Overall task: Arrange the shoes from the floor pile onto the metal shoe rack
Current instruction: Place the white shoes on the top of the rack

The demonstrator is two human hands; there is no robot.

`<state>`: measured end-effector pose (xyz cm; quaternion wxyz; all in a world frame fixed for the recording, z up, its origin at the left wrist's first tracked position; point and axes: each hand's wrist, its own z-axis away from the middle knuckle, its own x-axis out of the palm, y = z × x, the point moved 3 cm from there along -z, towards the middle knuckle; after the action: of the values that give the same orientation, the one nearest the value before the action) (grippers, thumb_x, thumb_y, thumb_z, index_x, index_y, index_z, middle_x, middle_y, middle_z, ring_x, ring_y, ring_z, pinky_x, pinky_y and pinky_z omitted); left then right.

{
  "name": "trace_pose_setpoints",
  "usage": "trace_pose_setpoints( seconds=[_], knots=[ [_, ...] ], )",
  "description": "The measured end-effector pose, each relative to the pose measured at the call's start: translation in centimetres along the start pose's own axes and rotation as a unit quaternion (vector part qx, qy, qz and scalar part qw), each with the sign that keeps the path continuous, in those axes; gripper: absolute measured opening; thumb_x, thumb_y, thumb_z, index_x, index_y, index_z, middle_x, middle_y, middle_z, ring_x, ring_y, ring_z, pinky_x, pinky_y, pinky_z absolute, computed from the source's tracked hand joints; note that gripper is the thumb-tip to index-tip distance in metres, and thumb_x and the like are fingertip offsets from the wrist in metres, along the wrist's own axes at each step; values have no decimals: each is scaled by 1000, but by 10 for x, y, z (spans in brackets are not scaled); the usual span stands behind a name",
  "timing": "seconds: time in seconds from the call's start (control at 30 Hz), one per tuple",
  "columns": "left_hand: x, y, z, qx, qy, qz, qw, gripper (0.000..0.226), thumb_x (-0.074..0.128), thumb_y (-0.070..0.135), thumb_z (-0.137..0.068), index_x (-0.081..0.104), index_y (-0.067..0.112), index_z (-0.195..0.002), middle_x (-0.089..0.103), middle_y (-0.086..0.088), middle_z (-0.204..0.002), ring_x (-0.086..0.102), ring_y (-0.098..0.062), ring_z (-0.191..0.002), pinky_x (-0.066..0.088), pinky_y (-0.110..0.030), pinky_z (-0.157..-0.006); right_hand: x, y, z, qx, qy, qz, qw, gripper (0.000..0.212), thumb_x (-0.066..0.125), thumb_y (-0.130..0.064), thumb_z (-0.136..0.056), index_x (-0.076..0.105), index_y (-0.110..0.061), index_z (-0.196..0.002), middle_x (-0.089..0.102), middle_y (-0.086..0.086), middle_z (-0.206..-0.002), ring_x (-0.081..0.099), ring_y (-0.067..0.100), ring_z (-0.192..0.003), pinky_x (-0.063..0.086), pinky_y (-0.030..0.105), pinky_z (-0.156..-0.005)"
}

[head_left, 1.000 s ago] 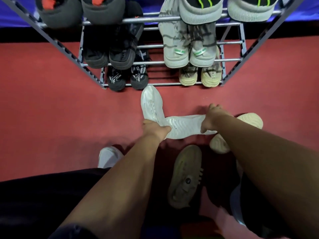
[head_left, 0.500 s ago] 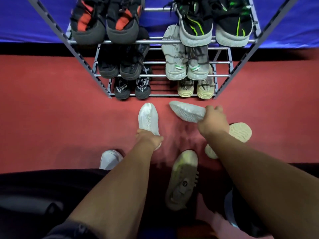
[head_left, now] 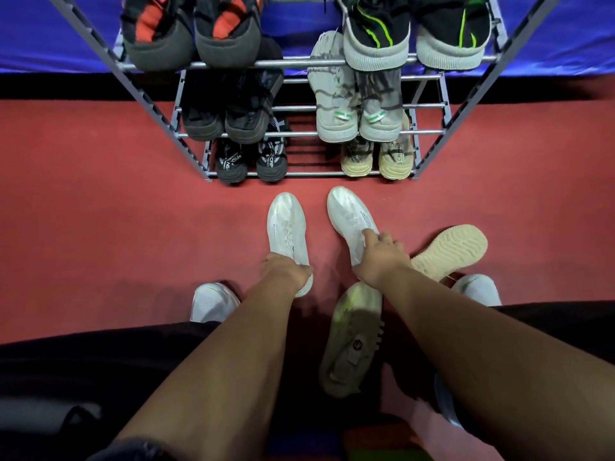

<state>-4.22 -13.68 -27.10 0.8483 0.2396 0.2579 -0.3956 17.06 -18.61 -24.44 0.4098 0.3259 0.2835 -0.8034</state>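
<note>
Head view shows my left hand (head_left: 288, 272) and right hand (head_left: 382, 257) each gripping a white shoe (head_left: 286, 227) at centre frame (toes toward the metal shoe rack (head_left: 299, 133)), so next I'd lift both to a free shelf.

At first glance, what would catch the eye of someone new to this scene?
Two white shoes on the red floor, toes toward the rack: the left hand grips one white shoe, the right hand the other white shoe. Behind them the metal shoe rack is packed with pairs.
</note>
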Motion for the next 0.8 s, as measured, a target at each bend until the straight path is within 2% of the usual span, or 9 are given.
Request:
trace_pose_setpoints(
  seconds=[0.1, 0.2, 0.3, 0.43, 0.5, 0.63, 0.73, 0.8],
  knots=[
    [8, -4, -7, -1, -2, -31, 1000, 123, 87, 65, -73, 23, 0, -157, 39, -16, -159, 53, -33, -138, 45, -40, -107, 2, 0, -12, 33, 9, -10, 999, 91, 76, -46, -88, 25, -20, -158, 42, 15, -146, 46, 41, -133, 43, 48, -106],
    [18, -6, -14, 16, 8, -50, 999, 136, 88, 73, -65, 19, -1, -156, 35, -18, -155, 53, -34, -135, 46, -39, -106, 9, 2, -22, 51, -9, -37, 998, 113, 80, -50, -87, 7, -19, -167, 39, 17, -152, 46, 42, -139, 40, 49, -114],
    [23, -5, -21, 17, 32, -76, 996, 134, 90, 69, -64, 19, -1, -154, 34, -18, -150, 57, -32, -129, 49, -37, -103, 14, 3, -29, 50, -22, -36, 998, 122, 82, -52, -87, -2, -19, -169, 37, 18, -155, 45, 41, -141, 39, 48, -117],
    [26, 3, -22, 19, 47, -62, 997, 119, 92, 54, -70, 22, -1, -149, 37, -16, -142, 59, -32, -124, 54, -36, -98, 11, 2, -37, 63, -58, -11, 996, 134, 83, -57, -85, -11, -10, -168, 32, 22, -163, 40, 40, -147, 35, 48, -121],
    [24, 4, -19, 15, 44, -43, 998, 111, 91, 47, -71, 27, 0, -148, 41, -16, -143, 61, -33, -123, 55, -36, -95, 6, 3, -39, 58, -66, -6, 996, 132, 82, -54, -86, -11, -10, -168, 35, 22, -161, 41, 40, -146, 36, 48, -120],
    [3, 8, -13, 8, 23, 8, 1000, 102, 89, 41, -72, 36, 3, -150, 50, -12, -145, 65, -33, -122, 56, -36, -99, -12, -1, -35, 60, -36, 0, 998, 109, 77, -45, -89, 8, -12, -167, 43, 17, -155, 42, 39, -143, 39, 45, -116],
    [-27, 19, 5, 21, 31, -2, 999, 91, 78, 42, -84, 30, 2, -152, 44, -16, -150, 59, -35, -130, 52, -38, -102, -33, -13, -24, 80, -20, -17, 996, 88, 73, -44, -91, 27, -11, -158, 47, 16, -152, 44, 40, -142, 41, 46, -113],
    [-50, 26, 22, 40, 42, -17, 998, 87, 73, 44, -89, 31, 1, -152, 42, -17, -153, 55, -36, -135, 50, -40, -105, -49, -26, -12, 85, -12, -45, 995, 82, 71, -46, -91, 32, -10, -154, 48, 18, -151, 45, 40, -141, 42, 45, -112]
  ],
)
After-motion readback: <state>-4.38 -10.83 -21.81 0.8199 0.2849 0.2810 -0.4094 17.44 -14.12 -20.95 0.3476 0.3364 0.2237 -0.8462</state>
